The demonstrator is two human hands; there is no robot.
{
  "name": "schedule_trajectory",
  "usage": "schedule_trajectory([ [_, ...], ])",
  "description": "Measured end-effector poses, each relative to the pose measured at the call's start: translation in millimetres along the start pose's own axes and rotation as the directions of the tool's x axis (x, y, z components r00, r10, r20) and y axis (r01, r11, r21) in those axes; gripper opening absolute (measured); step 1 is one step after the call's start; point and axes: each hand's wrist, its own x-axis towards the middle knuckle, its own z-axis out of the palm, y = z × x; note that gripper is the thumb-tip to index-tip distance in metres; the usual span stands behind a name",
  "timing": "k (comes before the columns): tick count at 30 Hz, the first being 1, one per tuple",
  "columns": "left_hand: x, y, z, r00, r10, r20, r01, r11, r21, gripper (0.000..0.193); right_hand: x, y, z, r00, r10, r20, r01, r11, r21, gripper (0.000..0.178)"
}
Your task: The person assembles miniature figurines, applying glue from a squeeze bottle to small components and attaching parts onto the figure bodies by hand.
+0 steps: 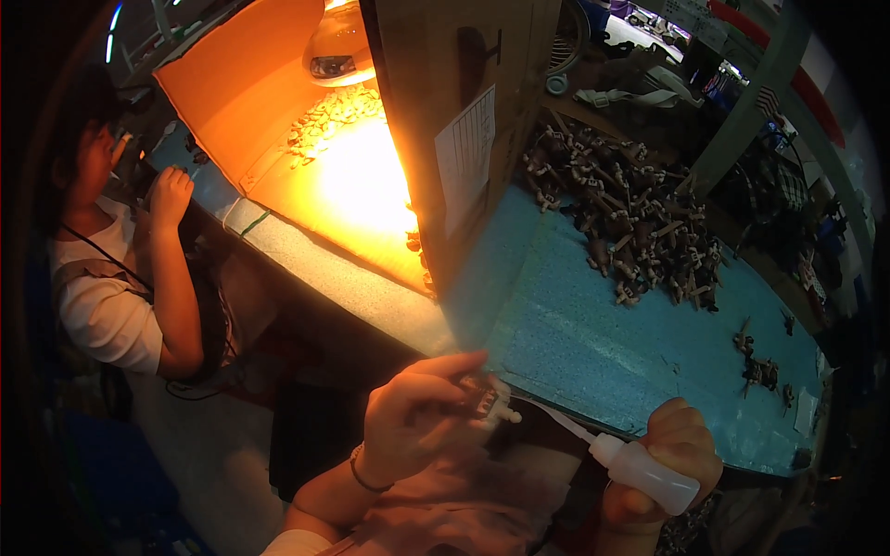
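Note:
My left hand [413,417] pinches a small pale figurine part [498,408] between thumb and fingers, in front of the table's near edge. The part has a rounded knob at its lower end, and some of it is hidden behind the fingers. My right hand [681,445] is wrapped round a white squeeze bottle [644,471]. The bottle lies tilted, and its long thin nozzle [561,417] points left, its tip close to the part. Whether the tip touches the part I cannot tell.
A heap of small brown and pale figurines [630,213] covers the back of the blue table [593,315]; several lie at its right end. Left of a cardboard panel [464,120], a bright lamp [338,56] lights a pile of small pieces [338,116]. A co-worker [120,269] sits at far left.

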Motion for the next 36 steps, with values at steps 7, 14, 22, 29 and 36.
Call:
schedule_trajectory([
  [7,4,0,3,1.000,0.019,-0.001,-0.019,0.999,0.027,0.032,-1,2,-1,0.999,-0.014,-0.038,0.014,1.000,-0.002,0.052],
  [14,5,-4,-1,0.993,0.082,-0.091,-0.077,0.996,0.049,0.029,5,12,-2,1.000,-0.025,-0.005,0.025,0.993,0.113,0.054],
  [22,-4,-2,-16,0.998,0.014,-0.056,-0.017,0.998,-0.055,0.026,16,79,41,0.833,0.536,0.135,-0.547,0.764,0.342,0.026],
  [29,-20,-6,-34,0.970,0.031,-0.239,-0.038,0.999,-0.027,0.027,57,152,94,0.791,0.539,0.289,-0.564,0.826,0.002,0.031],
  [36,-26,5,-60,0.963,-0.066,-0.262,0.035,0.992,-0.122,0.023,51,172,104,0.966,0.111,0.232,0.011,0.882,-0.471,0.036],
])
